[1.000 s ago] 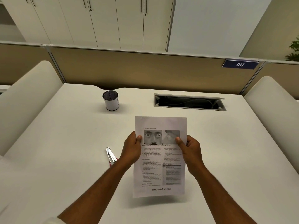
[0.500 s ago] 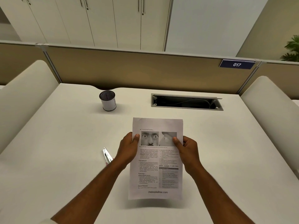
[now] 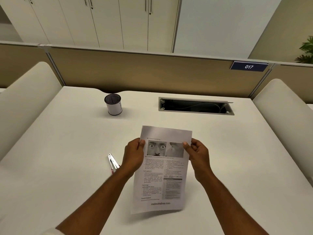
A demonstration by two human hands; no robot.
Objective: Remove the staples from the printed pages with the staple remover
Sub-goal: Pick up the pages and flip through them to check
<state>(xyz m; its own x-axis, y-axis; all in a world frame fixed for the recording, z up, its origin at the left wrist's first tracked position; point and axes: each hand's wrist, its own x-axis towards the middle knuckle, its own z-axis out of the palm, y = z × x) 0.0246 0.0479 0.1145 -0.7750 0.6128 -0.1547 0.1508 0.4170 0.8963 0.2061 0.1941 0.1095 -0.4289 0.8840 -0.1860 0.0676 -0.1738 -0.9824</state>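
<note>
Counter [image 3: 67, 150], white and broad, carries everything. Printed pages [image 3: 162, 168] are held above its near middle, tilted slightly. Left hand [image 3: 133, 156] grips their left edge, thumb on the front; right hand [image 3: 198, 155] pinches the right edge likewise. Pen cup [image 3: 113, 104] stands further back. Staple remover [image 3: 113, 162] lies flat just beside the left wrist, partly hidden.

We see matt white paper in the printed pages [image 3: 160, 173], bright shiny metal with a pink plastic end on the staple remover [image 3: 113, 162], a smooth matt off-white top on the desk [image 3: 67, 150], dark fine mesh inside the white-sided cup [image 3: 113, 104], and a glossy blue sign [image 3: 248, 66] marked 017.
</note>
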